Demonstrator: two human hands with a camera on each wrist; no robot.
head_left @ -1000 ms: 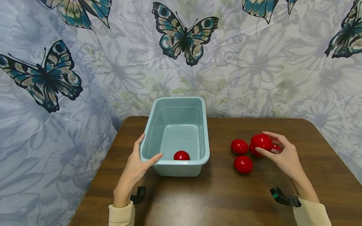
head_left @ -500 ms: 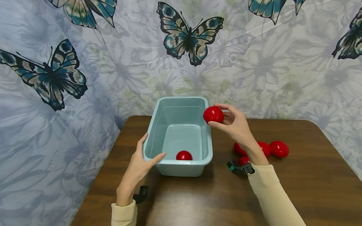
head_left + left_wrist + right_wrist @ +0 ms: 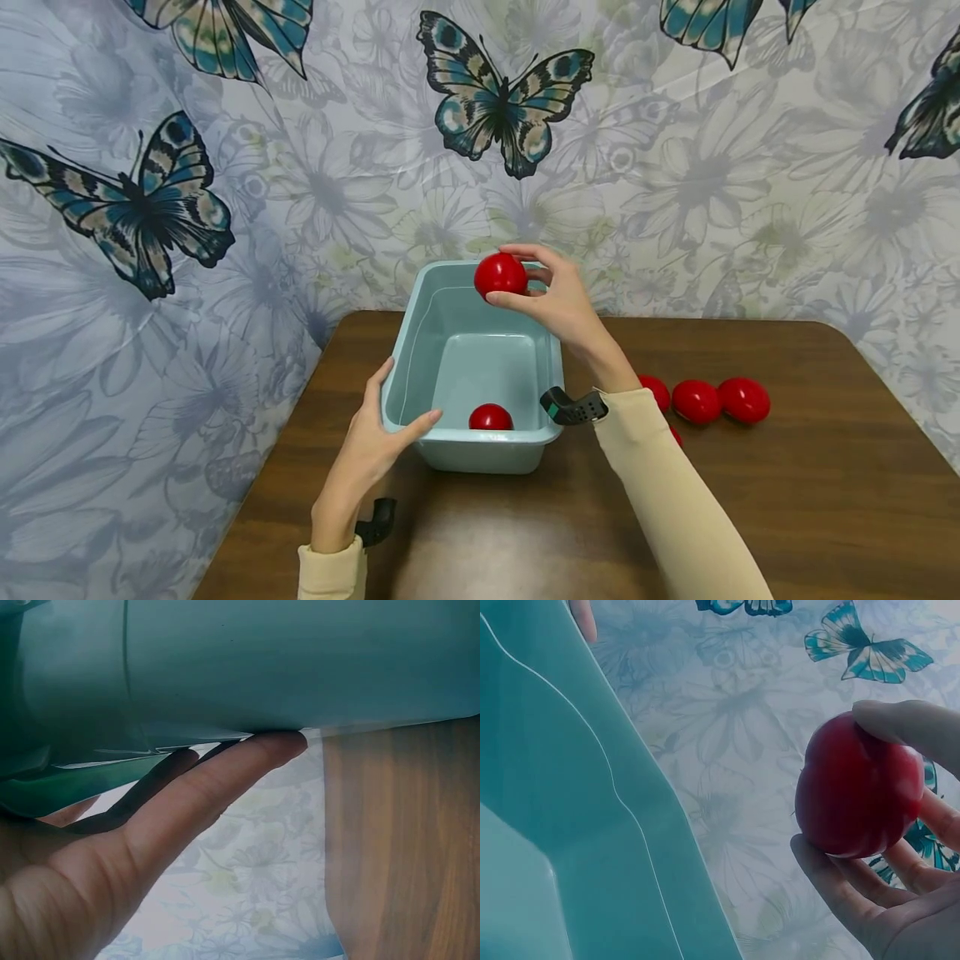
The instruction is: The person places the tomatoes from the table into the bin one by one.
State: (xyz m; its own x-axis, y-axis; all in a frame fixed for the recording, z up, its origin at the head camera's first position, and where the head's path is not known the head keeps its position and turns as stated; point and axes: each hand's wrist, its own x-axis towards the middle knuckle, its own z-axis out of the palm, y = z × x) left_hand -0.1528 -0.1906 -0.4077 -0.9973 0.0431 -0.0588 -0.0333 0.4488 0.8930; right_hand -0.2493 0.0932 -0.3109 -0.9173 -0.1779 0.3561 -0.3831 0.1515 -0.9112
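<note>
While the left hand (image 3: pixel 372 439) grips the near-left rim of a pale teal plastic tub (image 3: pixel 420 350) at centre frame, thumb inside and fingers curled around the outer wall, the right hand (image 3: pixel 558 302) pinches a red tomato (image 3: pixel 500 275) between thumb and fingertips above the tub's far end. Another tomato (image 3: pixel 491 417) lies inside; three tomatoes (image 3: pixel 697 401) rest on the brown table (image 3: pixel 787 492) at right.

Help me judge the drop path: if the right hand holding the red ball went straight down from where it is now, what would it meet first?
Probably the bare floor of the teal bin. The right hand holds the red ball over the bin's far end; the second red ball lies at the near wall. Depth is uncertain.
</note>
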